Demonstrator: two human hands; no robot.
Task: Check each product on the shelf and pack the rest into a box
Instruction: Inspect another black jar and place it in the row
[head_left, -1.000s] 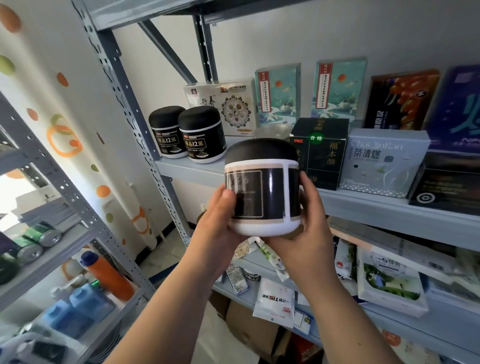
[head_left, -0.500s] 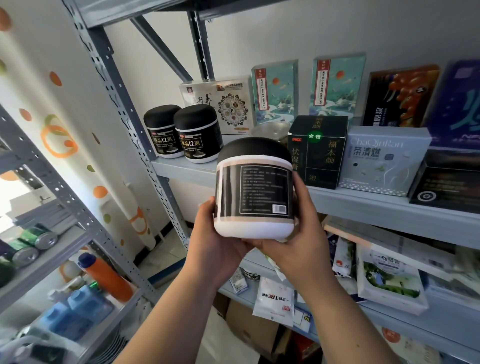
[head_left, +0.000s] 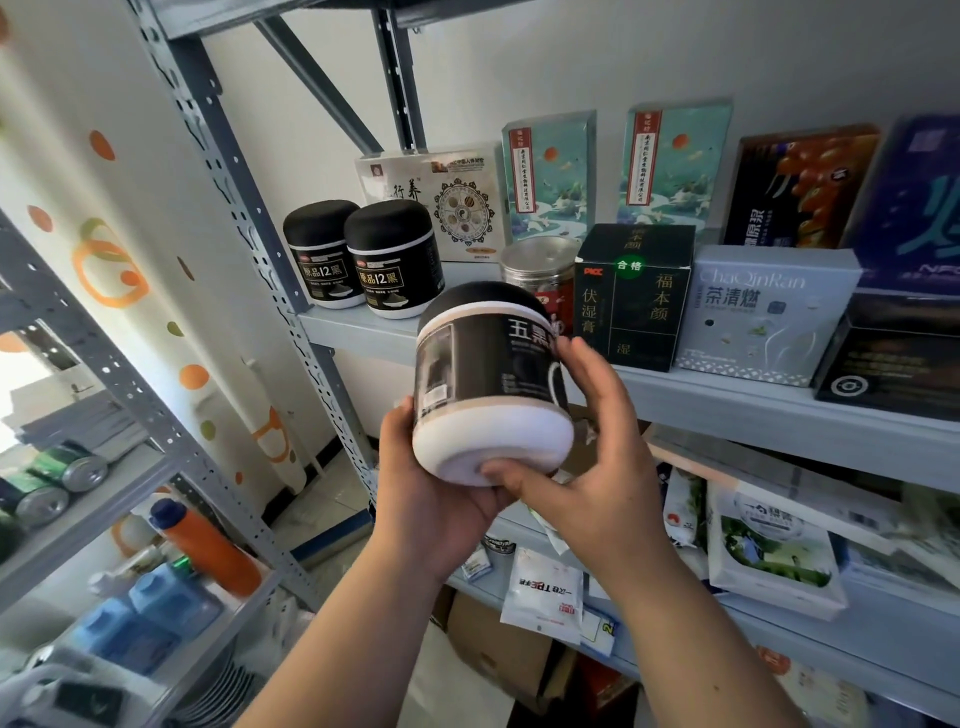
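Shelf (head_left: 753, 410): grey steel, top tier crowded. Boxes (head_left: 550, 176) stand along the back, two black jars (head_left: 358, 260) at its left end, and a tin (head_left: 540, 270) and a green box (head_left: 634, 296) near the front edge.

Jar (head_left: 488, 384): black lid (head_left: 478, 299), dark label (head_left: 519, 364), white base (head_left: 488, 441). It is off the shelf, in the air just in front of the tier's edge, tipped so the base faces me and the lid points up toward the tin.

Left hand (head_left: 431, 499): cupped under the base and curled round the jar's left side. Right hand (head_left: 608, 467): fingers (head_left: 584, 358) wrapped on the right wall over the label, thumb (head_left: 501, 475) pressed under the base. Both hands grip the jar.

Risks, as I judge them:
1. The grip sits low, on a rounded, smooth-looking base. With the jar tipped, the weight leans toward the lid. If I lift one hand to read another panel, the jar could roll out of the other palm and drop.
2. The lid is close in front of the tin and green box, so a careless push forward could knock the tin over.
3. Lid tightness unknown — cannot tell from here. If it is loose, tipping further could spill the contents.
4. My fingers hide part of the label — a date or mark could be missed and a bad jar packed.
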